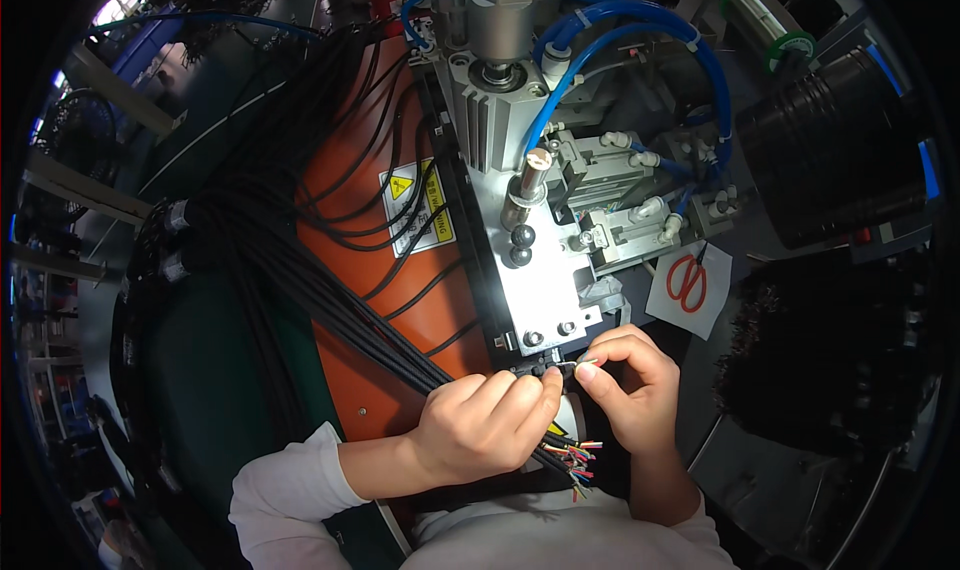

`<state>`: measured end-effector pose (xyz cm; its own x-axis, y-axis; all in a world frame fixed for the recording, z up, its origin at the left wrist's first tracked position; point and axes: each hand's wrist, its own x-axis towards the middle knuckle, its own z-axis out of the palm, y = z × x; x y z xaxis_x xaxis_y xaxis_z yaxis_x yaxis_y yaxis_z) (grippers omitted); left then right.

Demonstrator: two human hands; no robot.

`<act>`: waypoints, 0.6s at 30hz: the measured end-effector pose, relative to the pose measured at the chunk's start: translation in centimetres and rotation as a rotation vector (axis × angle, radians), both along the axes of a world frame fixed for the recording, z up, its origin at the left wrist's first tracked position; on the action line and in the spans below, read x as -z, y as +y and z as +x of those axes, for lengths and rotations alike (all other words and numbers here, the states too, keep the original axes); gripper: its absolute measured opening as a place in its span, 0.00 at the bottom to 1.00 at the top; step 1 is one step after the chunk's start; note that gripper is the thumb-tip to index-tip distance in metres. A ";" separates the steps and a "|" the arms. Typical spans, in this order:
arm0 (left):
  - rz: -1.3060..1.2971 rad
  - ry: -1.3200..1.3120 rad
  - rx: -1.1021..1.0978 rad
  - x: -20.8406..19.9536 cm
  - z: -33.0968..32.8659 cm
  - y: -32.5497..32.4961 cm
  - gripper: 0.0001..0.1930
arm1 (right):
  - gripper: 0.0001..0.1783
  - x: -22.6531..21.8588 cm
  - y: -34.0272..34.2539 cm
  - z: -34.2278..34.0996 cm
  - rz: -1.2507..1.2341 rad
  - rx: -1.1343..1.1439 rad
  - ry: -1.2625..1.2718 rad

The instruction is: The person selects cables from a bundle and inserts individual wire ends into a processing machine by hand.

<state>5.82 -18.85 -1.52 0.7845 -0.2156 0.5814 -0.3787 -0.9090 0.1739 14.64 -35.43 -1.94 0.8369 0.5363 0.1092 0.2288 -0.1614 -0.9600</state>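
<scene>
My left hand (490, 420) is closed in front of the machine, with a bundle of black cables (375, 320) running into and under it. Below that hand the cables come out with their coloured wire ends (575, 460) bare and fanned. My right hand (635, 385) pinches a thin pale wire (582, 364) between thumb and forefinger. The fingertips of both hands nearly meet at the front end of the machine's metal block (540, 295). Whatever the left fingertips grip there is partly hidden.
The pneumatic machine with blue hoses (725, 80) rises just ahead. To its right lie red-handled scissors (687, 282) on white paper, a solder wire spool (768, 22) and a black cylinder (835, 145). More black cables hang over the orange panel (350, 170) and at right (820, 360).
</scene>
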 end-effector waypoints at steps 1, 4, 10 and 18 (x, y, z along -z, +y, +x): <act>0.000 0.027 -0.005 0.0 -0.1 0.0 0.13 | 0.05 0.1 0.1 0.1 -0.018 0.004 -0.026; 0.033 0.046 -0.001 0.0 -0.2 0.1 0.14 | 0.04 0.5 -0.1 0.5 -0.060 -0.016 -0.084; 0.103 0.138 -0.009 0.3 -0.4 0.0 0.13 | 0.05 1.7 1.0 0.5 -0.204 0.005 -0.449; 0.143 0.209 -0.117 0.0 -0.6 -0.8 0.18 | 0.05 2.7 1.2 0.0 -0.182 0.011 -0.462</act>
